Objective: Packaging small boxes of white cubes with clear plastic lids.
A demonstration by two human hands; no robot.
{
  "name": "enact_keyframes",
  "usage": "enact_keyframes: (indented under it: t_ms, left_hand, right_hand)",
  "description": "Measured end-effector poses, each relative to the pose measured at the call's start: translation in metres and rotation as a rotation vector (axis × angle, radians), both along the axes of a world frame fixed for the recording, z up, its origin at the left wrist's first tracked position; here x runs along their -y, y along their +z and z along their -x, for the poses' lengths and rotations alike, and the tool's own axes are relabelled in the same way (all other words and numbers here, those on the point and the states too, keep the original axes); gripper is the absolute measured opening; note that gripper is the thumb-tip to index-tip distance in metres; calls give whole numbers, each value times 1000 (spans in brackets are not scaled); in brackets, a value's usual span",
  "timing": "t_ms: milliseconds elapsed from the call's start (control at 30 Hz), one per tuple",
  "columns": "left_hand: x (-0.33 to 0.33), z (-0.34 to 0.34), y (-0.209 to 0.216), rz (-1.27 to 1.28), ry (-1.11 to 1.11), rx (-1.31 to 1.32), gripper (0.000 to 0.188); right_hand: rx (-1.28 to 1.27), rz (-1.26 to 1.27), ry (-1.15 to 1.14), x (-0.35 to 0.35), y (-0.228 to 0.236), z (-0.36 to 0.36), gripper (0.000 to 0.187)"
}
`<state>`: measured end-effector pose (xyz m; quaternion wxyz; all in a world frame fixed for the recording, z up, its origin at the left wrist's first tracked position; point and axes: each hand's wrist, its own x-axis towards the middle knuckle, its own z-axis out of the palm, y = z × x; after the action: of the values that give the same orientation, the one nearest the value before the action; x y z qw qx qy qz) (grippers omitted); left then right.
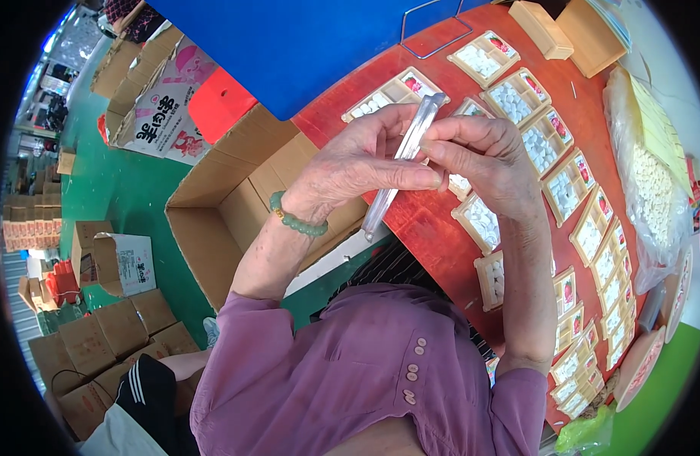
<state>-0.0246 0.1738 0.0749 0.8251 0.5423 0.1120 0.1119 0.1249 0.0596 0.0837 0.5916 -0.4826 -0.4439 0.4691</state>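
We see a slim, clear plastic bundle (415, 135) held aslant at the centre of the frame, its lower end crossing the left edge of the red table (426, 239). The left hand (365, 156) clamps it, thumb laid across the front and fingers curled behind; the right hand (479, 156) pinches it near the upper end between thumb and fingertips. We find the most room to the lower left of the hands, above the open mouth of a cardboard box (236, 163); to the right, pale compartment trays (398, 93) crowd the tabletop in slanting rows.

A smooth blue panel (266, 45) fills the upper middle, and green floor (129, 197) spreads across the left, with more cartons (106, 334) at lower left beside another person's dark shorts (148, 395).

We notice the bundle's glossy, streaky shine, chalky white pieces (508, 99) in the trays, a crinkled transparent bag (658, 258) at right, round green beads on the left wrist's bracelet (306, 226), and soft purple cloth in the shirt (350, 357).
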Motion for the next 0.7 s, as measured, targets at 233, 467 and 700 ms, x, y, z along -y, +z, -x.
enact_keyframes:
  t_ms: [233, 467, 700]
  left_hand:
    - [-1, -1, -3, -94, 22, -6, 77]
    - [-3, -5, -5, -94, 34, 15, 74]
    - [-11, -5, -8, 244, -62, 84, 63]
  right_hand:
    - [44, 4, -27, -6, -1, 3, 9]
    - [4, -2, -94, -9, -4, 4, 6]
    - [-163, -58, -72, -7, -3, -2, 6]
